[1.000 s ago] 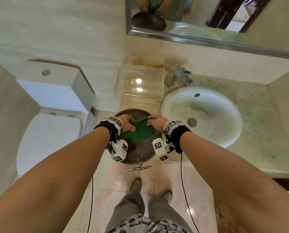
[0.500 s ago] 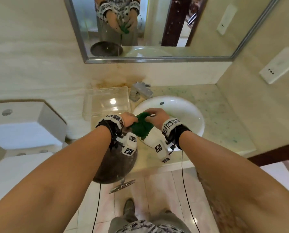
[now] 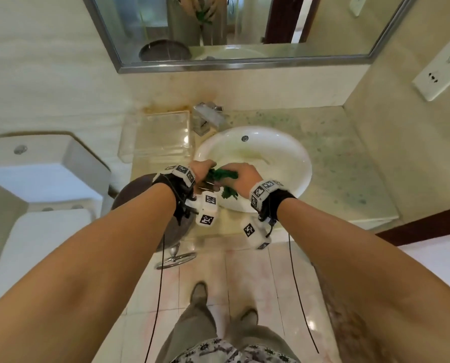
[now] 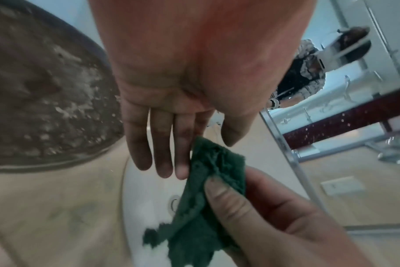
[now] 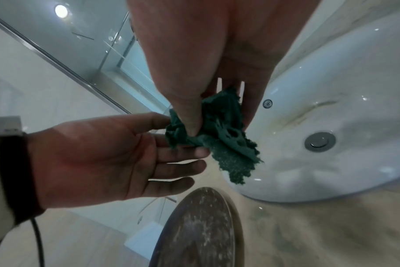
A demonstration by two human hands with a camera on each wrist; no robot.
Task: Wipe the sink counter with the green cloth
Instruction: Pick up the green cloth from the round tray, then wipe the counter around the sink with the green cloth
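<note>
The green cloth (image 3: 222, 175) hangs bunched over the front left rim of the white sink (image 3: 278, 158). My right hand (image 3: 242, 176) pinches it between thumb and fingers, plain in the right wrist view (image 5: 194, 115). In that view the cloth (image 5: 219, 126) dangles ragged above the basin. My left hand (image 3: 201, 170) lies beside it with straight fingers (image 4: 162, 153), whose tips touch the cloth (image 4: 208, 198) without gripping. The speckled counter (image 3: 349, 158) stretches right of the sink.
A round brown stool seat (image 3: 140, 195) on a chrome base stands under my left wrist. A clear plastic box (image 3: 158, 134) and the faucet (image 3: 208, 116) sit at the back left. The toilet (image 3: 40, 179) is far left, the mirror (image 3: 231, 27) above.
Both hands carried the cloth right, from above the brown stool to the sink's rim. The left hand's fingers have straightened off the cloth, which is now bunched in the right hand.
</note>
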